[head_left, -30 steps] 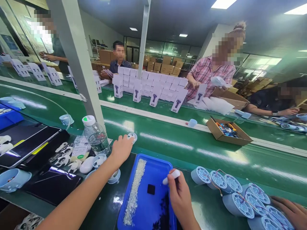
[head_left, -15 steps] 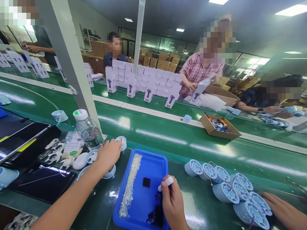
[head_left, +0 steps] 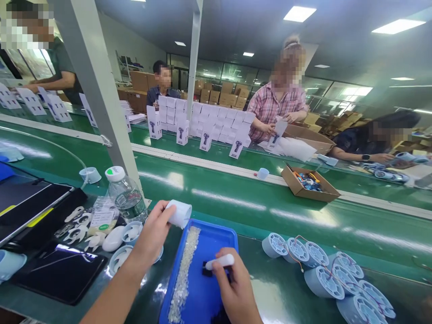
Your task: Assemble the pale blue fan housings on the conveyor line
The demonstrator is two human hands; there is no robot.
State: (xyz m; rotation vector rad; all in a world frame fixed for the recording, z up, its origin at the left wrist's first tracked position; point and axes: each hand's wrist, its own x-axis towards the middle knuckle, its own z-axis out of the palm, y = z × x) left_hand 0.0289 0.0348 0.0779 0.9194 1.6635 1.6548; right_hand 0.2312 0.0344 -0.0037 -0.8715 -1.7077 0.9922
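Left hand holds a small pale cup between thumb and forefingers, fingers closed round its wall, the cup tipped on its side with the mouth toward the tray. It hangs just above the tray's far left corner, beyond the strip of white bits.

Right hand is closed on a white stick, thumb on top. Its tip touches, or nearly touches, a small black square on the tray floor just left of the fingers. Dark bits lie under the wrist, mostly hidden.

Judgement on doing this well: keep the cup's mouth low and near the stick's tip so the carry is short; a light pinch on the wall should do, as the cup looks thin. The stick needs a steady touch, since small parts likely skate on smooth plastic.

Materials:
- Tray: blue moulded plastic, glossy, raised rim, rounded corners.
- White bits: tiny, grainy, translucent, heaped in a long ridge.
- Cup: matte pale plastic, cylindrical.
- Stick: smooth, rounded end.
- Surface: dark green, shiny, with glare.

Right of the stick hand, a row of pale blue fan housings, round and ribbed, with thin wires. Left of the cup hand, a clear bottle and more cups.
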